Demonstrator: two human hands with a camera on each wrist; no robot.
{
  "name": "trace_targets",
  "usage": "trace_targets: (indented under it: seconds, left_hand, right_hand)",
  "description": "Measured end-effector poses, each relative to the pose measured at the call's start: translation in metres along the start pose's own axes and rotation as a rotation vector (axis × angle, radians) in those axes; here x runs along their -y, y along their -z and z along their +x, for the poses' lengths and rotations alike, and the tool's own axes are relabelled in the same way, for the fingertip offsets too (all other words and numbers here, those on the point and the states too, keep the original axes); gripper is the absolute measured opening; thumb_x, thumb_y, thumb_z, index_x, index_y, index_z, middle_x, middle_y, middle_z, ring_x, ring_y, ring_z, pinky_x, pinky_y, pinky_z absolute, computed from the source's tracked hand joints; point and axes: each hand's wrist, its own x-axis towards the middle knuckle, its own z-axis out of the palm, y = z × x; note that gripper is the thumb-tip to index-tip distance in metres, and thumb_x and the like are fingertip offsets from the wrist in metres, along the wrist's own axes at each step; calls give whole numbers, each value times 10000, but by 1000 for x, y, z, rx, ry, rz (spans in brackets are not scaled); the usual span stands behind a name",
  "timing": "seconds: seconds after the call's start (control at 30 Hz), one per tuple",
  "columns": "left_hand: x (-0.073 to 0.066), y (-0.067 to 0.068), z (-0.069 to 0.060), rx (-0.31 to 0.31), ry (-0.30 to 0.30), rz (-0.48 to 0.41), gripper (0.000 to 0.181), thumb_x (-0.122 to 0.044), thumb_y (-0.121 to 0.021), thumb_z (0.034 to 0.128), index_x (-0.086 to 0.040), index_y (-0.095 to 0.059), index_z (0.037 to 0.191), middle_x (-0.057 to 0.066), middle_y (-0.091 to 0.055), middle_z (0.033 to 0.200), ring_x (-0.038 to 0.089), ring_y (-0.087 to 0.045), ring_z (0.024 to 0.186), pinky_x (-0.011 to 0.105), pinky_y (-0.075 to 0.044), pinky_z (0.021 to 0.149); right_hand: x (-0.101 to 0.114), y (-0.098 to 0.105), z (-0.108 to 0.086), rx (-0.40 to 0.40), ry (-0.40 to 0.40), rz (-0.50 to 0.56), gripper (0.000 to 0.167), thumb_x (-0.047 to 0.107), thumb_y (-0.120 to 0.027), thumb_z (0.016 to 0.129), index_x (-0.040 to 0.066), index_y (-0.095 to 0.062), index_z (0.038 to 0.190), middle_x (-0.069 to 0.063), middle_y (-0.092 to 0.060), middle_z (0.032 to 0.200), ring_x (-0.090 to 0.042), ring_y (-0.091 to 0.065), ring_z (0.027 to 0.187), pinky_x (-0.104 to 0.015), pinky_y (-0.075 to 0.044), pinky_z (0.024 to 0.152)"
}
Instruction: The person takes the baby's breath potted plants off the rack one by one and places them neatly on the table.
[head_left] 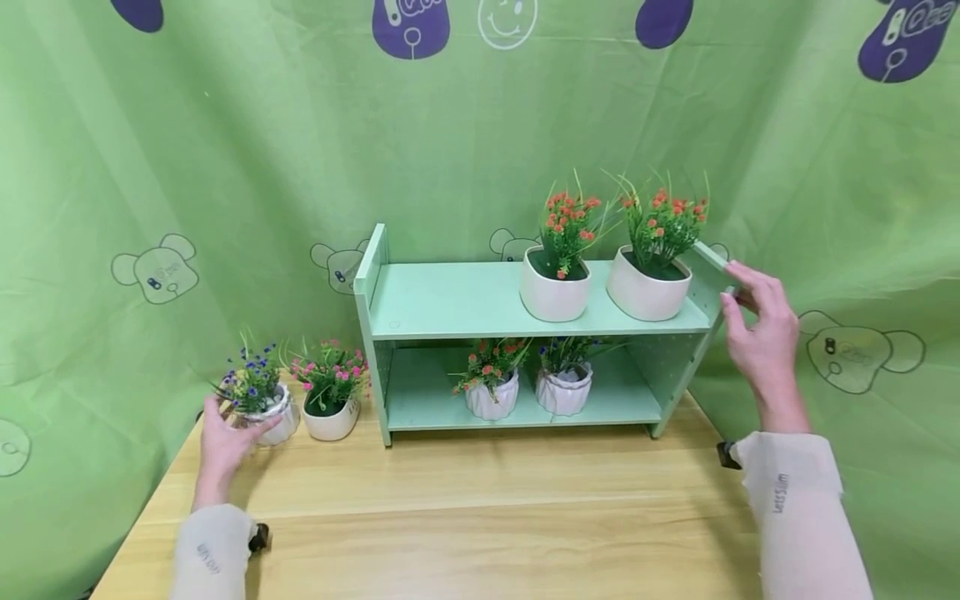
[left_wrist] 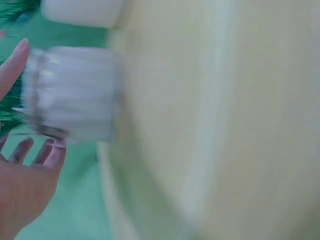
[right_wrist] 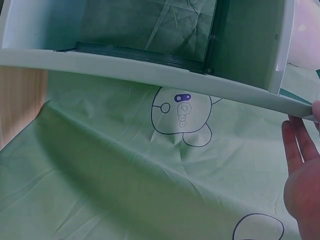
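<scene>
At the table's left, my left hand (head_left: 225, 446) spreads thumb and fingers around a white ribbed pot (head_left: 279, 421) of blue and yellow flowers. In the left wrist view its fingertips are close to the pot's rim; blur hides whether they touch. A smaller white pot (head_left: 332, 421) with pink flowers stands just right of it. My right hand (head_left: 765, 329) pinches the right side panel (right_wrist: 240, 95) of a pale green two-tier shelf (head_left: 442, 300), thumb on one face, fingers on the other. Two white pots of orange-red flowers, one left (head_left: 555, 296) and one right (head_left: 648, 292), occupy the top board.
On the lower board stand two ribbed white pots, one with orange-red flowers (head_left: 492, 396), one with dark blue flowers (head_left: 564, 390). A wooden table (head_left: 480, 517) carries the shelf. Green printed cloth (head_left: 247, 167) hangs behind and at both sides.
</scene>
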Motion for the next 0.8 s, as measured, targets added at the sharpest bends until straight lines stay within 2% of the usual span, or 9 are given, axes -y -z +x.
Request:
trace_targets:
  seconds: [0.1, 0.2, 0.3, 0.43, 0.6, 0.7, 0.8]
  left_hand:
    - [-25, 1, -4, -64, -80, -21, 1263, -116, -935, 748, -258, -72, 1659, 134, -76, 1742, 399, -134, 1591, 607, -156, 1311]
    - [-57, -1, -10, -118, -170, 14, 1288, -143, -956, 727, -350, -86, 1654, 37, -54, 1752, 287, -87, 1612, 551, -96, 1334]
    - [-90, -8, -20, -129, -250, 41, 1278, -174, -971, 710, -394, -125, 1642, -53, -78, 1745, 200, -92, 1611, 542, -83, 1335]
    - [-130, -23, -31, -96, -350, 6, 1224, -151, -969, 708, -374, -195, 1630, -94, -152, 1726, 140, -143, 1597, 468, -107, 1346]
    - [-170, -46, -48, -40, -502, -62, 1144, -16, -929, 716, -287, -268, 1610, -51, -259, 1700, 136, -237, 1572, 311, -180, 1336]
    - [-193, -62, -59, -1, -624, -92, 1095, 28, -913, 711, -218, -311, 1593, -48, -309, 1675, 150, -291, 1552, 295, -218, 1327]
    - [-216, -82, -66, 50, -761, -148, 1040, 62, -902, 702, -127, -356, 1566, -39, -335, 1658, 175, -320, 1542, 340, -240, 1329]
  right_hand:
    - [0, 0, 0, -2, -3, 7, 461, 102, -567, 1048, 281, -564, 1472, 75, -524, 1517, 7, -544, 1173, -122, -467, 1105]
    - [0, 0, -1, -5, -6, 13, 461, 100, -568, 1047, 283, -566, 1470, 72, -528, 1511, 15, -543, 1166, -126, -470, 1104]
    - [0, 0, -1, -8, -8, 18, 460, 96, -569, 1045, 282, -570, 1466, 68, -533, 1504, 32, -538, 1151, -128, -474, 1102]
    - [-1, 0, 0, -11, -14, 25, 457, 99, -570, 1044, 287, -575, 1461, 67, -536, 1497, 45, -534, 1136, -130, -480, 1096]
    - [-2, -1, 2, -9, -30, 28, 458, 108, -565, 1048, 296, -569, 1465, 72, -533, 1498, 33, -533, 1148, -160, -489, 1107]
    - [-3, -3, 2, -11, -42, 28, 458, 99, -564, 1047, 284, -570, 1466, 67, -534, 1494, 44, -527, 1143, -158, -492, 1102]
    - [-2, -4, 4, -20, -43, 34, 452, 90, -566, 1044, 262, -576, 1462, 64, -541, 1486, 57, -525, 1130, -137, -492, 1085]
